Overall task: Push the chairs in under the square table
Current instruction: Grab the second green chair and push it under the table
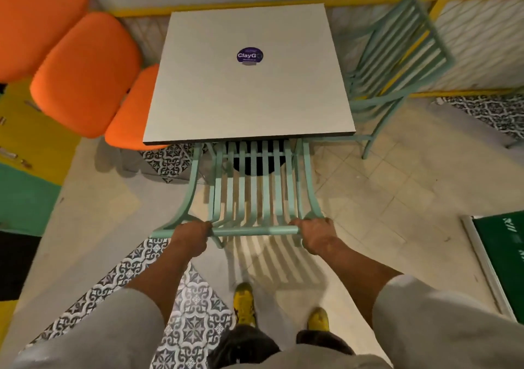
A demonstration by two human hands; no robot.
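A square grey table [249, 99] with a round purple sticker stands in the middle. A mint-green slatted chair [252, 193] is at its near edge, seat tucked under the tabletop, backrest toward me. My left hand [191, 235] grips the left end of the backrest's top rail. My right hand [314, 234] grips the right end. A second mint-green chair [397, 65] stands at the table's right side, out from under it and turned at an angle.
Orange cushioned seats [85, 71] line the left side, one touching the table's left edge. A wall with a yellow rail [226, 7] runs behind the table. A green board [502, 249] lies on the floor at right. My yellow shoes [243, 303] stand on the tiled floor.
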